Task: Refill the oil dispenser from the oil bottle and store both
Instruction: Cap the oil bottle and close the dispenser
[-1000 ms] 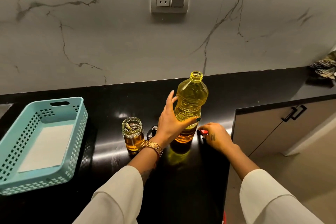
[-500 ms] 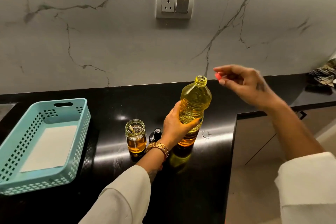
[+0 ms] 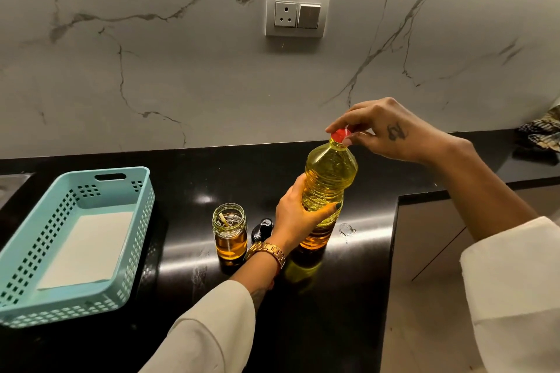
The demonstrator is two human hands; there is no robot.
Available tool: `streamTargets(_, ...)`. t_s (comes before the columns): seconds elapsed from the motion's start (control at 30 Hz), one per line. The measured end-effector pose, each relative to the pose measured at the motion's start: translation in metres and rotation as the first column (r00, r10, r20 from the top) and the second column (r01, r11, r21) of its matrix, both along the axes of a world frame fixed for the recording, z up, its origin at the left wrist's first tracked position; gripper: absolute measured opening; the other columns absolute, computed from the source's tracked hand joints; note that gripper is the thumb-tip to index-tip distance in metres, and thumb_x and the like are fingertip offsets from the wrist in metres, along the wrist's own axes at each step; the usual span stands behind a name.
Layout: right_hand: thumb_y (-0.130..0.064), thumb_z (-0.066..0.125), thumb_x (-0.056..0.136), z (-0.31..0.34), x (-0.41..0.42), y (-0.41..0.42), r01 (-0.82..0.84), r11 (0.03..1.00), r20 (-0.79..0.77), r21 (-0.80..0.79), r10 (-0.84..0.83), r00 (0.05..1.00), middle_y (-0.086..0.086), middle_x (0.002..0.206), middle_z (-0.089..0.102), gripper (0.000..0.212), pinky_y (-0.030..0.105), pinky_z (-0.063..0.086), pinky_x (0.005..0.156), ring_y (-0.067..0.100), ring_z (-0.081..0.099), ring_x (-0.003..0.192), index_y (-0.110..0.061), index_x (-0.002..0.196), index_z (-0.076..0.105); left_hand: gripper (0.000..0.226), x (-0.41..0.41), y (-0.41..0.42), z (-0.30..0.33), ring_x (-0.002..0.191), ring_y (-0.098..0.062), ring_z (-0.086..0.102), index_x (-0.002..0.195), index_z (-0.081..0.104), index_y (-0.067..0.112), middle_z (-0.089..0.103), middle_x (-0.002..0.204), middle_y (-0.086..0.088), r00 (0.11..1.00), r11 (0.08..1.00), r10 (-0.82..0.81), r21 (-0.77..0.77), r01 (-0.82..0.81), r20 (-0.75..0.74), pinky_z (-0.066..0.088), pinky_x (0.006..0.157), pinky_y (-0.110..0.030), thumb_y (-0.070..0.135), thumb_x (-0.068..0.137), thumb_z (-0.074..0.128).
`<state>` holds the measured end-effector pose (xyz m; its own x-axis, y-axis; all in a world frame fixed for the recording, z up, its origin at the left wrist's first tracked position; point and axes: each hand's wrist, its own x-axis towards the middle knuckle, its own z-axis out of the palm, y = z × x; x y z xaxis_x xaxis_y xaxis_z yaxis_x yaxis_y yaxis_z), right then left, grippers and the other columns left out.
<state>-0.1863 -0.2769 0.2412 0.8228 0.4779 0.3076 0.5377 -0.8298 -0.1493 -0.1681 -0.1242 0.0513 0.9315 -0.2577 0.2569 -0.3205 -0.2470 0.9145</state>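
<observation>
A clear plastic oil bottle (image 3: pixel 329 174) of yellow oil stands upright on the black counter (image 3: pixel 194 179). My left hand (image 3: pixel 298 216) grips its lower body. My right hand (image 3: pixel 385 129) pinches the red cap (image 3: pixel 340 135) sitting on the bottle's neck. Left of the bottle stands the small glass oil dispenser jar (image 3: pixel 229 233), open-topped and about half full of amber oil. Its black lid (image 3: pixel 262 229) lies on the counter between the jar and my left wrist.
A turquoise perforated basket (image 3: pixel 133 221) with a white liner sits at the left. A clear plastic ring (image 3: pixel 347 229) lies right of the bottle. The counter edge drops to cabinets at the right. A patterned cloth (image 3: pixel 542 133) lies far right.
My right hand picked the red cap off the counter, lifted it, and set it on the bottle's mouth. My left hand closed around the bottle body.
</observation>
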Motion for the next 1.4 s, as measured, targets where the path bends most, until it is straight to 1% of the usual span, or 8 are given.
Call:
streamTargets(0.33, -0.067, 0.047, 0.066, 0.001, -0.001, 0.011, 0.213, 0.969, -0.036, -0.126, -0.219, 0.975, 0.009, 0.094, 0.068, 0.073, 0.025, 0.052, 0.068, 0.017, 0.062, 0.078, -0.007, 0.104, 0.065, 0.067, -0.001, 0.001, 0.001, 0.106, -0.010, 0.057, 0.129, 0.043, 0.026, 0.059, 0.117, 0.003, 1.000, 1.000, -0.011, -0.004, 0.011, -0.004, 0.049, 0.087, -0.026, 0.043, 0.072, 0.076)
streamTargets(0.47, -0.042, 0.068, 0.074, 0.022, -0.009, 0.009, 0.233, 0.941, -0.302, -0.244, -0.302, 0.904, 0.006, 0.141, 0.045, 0.079, 0.036, 0.043, 0.097, 0.025, 0.050, 0.121, -0.022, 0.142, 0.034, 0.066, -0.001, 0.001, 0.002, 0.106, -0.010, 0.057, 0.128, 0.044, 0.027, 0.059, 0.117, 0.003, 1.000, 1.000, -0.017, -0.010, 0.017, -0.012, 0.050, 0.088, -0.028, 0.042, 0.072, 0.076)
streamTargets(0.63, -0.010, 0.065, 0.083, 0.020, -0.007, 0.017, 0.087, 0.994, -0.178, -0.067, -0.098, 0.979, 0.007, 0.116, 0.065, 0.034, 0.033, 0.055, 0.084, 0.014, 0.063, 0.096, -0.016, 0.116, 0.064, 0.066, -0.001, 0.001, 0.001, 0.106, -0.009, 0.057, 0.128, 0.044, 0.027, 0.059, 0.117, 0.004, 1.000, 1.000, -0.016, -0.008, 0.016, -0.013, 0.049, 0.089, -0.027, 0.043, 0.072, 0.075)
streamTargets(0.77, -0.025, 0.069, 0.079, 0.014, -0.003, 0.021, 0.151, 0.988, -0.076, -0.045, -0.154, 0.985, 0.007, 0.099, 0.069, 0.028, 0.024, 0.053, 0.069, 0.003, 0.059, 0.070, -0.013, 0.104, 0.069, 0.067, 0.000, 0.001, 0.000, 0.105, -0.010, 0.057, 0.128, 0.043, 0.028, 0.060, 0.116, 0.004, 1.000, 1.000, -0.008, -0.003, 0.008, -0.010, 0.051, 0.090, -0.031, 0.045, 0.071, 0.076)
streamTargets(0.93, -0.066, 0.045, 0.069, 0.018, -0.001, 0.023, 0.313, 0.935, -0.109, -0.169, -0.334, 0.936, 0.008, 0.091, 0.069, 0.069, 0.027, 0.051, 0.068, 0.014, 0.061, 0.074, -0.010, 0.101, 0.070, 0.067, 0.000, 0.001, -0.001, 0.105, -0.009, 0.058, 0.126, 0.044, 0.031, 0.060, 0.116, 0.006, 1.000, 1.000, -0.009, 0.006, 0.009, -0.018, 0.052, 0.090, -0.035, 0.047, 0.070, 0.075)
streamTargets(1.03, -0.046, 0.063, 0.077, 0.030, -0.004, 0.015, 0.250, 0.951, -0.219, -0.185, -0.287, 0.932, 0.008, 0.119, 0.063, 0.054, 0.032, 0.046, 0.089, 0.019, 0.059, 0.105, -0.021, 0.125, 0.057, 0.069, 0.001, 0.001, -0.001, 0.106, -0.010, 0.058, 0.128, 0.043, 0.029, 0.060, 0.117, 0.005, 1.000, 1.000, -0.010, 0.007, 0.010, -0.021, 0.052, 0.091, -0.036, 0.047, 0.070, 0.075)
streamTargets(1.17, -0.016, 0.068, 0.080, 0.024, -0.001, 0.018, 0.098, 0.991, -0.172, -0.091, -0.112, 0.979, 0.004, 0.107, 0.068, 0.031, 0.024, 0.053, 0.076, 0.008, 0.062, 0.084, -0.018, 0.111, 0.067, 0.070, 0.001, 0.001, -0.002, 0.106, -0.010, 0.058, 0.129, 0.042, 0.029, 0.059, 0.117, 0.005, 1.000, 1.000, -0.011, 0.015, 0.011, -0.028, 0.052, 0.091, -0.036, 0.048, 0.070, 0.075)
streamTargets(1.4, -0.055, 0.057, 0.071, 0.017, 0.003, 0.020, 0.220, 0.967, -0.070, -0.127, -0.230, 0.971, 0.006, 0.092, 0.069, 0.057, 0.024, 0.053, 0.068, 0.015, 0.063, 0.077, -0.009, 0.102, 0.069, 0.071, 0.000, 0.001, -0.002, 0.107, -0.011, 0.057, 0.130, 0.042, 0.028, 0.059, 0.118, 0.005, 0.999, 1.000, -0.017, 0.019, 0.018, -0.031, 0.051, 0.092, -0.037, 0.049, 0.071, 0.074)
